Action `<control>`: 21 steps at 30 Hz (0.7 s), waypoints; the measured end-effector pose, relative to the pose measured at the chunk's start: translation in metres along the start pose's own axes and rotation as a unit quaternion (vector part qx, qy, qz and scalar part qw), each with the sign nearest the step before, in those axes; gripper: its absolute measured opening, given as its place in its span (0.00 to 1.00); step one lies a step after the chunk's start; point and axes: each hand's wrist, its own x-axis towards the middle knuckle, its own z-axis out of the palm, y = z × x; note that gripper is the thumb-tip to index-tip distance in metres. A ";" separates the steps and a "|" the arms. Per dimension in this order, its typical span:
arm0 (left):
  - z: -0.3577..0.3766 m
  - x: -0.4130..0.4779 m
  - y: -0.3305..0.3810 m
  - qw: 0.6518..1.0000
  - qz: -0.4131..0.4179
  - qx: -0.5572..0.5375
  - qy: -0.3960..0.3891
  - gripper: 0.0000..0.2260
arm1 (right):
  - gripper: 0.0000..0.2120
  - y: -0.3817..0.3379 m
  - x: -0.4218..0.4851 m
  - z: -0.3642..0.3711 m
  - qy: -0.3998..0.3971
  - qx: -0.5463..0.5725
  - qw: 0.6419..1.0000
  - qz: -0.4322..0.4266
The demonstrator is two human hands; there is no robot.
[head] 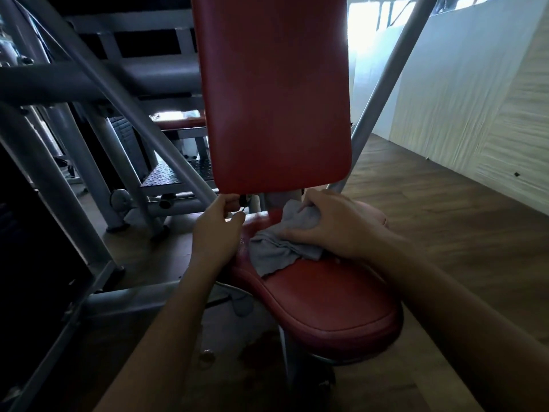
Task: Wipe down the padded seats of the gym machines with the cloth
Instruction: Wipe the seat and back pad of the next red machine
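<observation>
Left of the seat [320,295], grey frame tubes [98,93], slanting. At the seat's rear left edge, left hand [218,233], fingers curled, fingertips pinching something small and dark under the backrest [274,93]; cannot tell what. On the seat's rear half, grey cloth [282,248], crumpled, pressed flat under the right hand [332,224], fingers gripping its folds. Right of the seat, wood floor [445,218].

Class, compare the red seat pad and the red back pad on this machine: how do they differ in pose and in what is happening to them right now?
The seat pad lies roughly flat; the back pad stands upright above it. The right hand presses a grey cloth on the seat pad; the back pad is bare. The left hand sits at the seat pad's edge, below the back pad. Both are red padded upholstery.
</observation>
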 end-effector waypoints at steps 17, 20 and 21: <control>-0.030 -0.001 0.033 0.961 -0.068 0.176 -0.200 0.16 | 0.24 -0.013 -0.018 -0.027 -0.013 0.131 0.985 0.115; -0.055 0.012 0.095 0.956 -0.140 0.116 -0.232 0.12 | 0.22 -0.013 -0.013 -0.085 -0.024 0.157 0.970 0.183; -0.063 0.017 0.122 0.952 -0.147 0.107 -0.246 0.10 | 0.22 -0.015 -0.014 -0.112 -0.023 0.158 0.967 0.198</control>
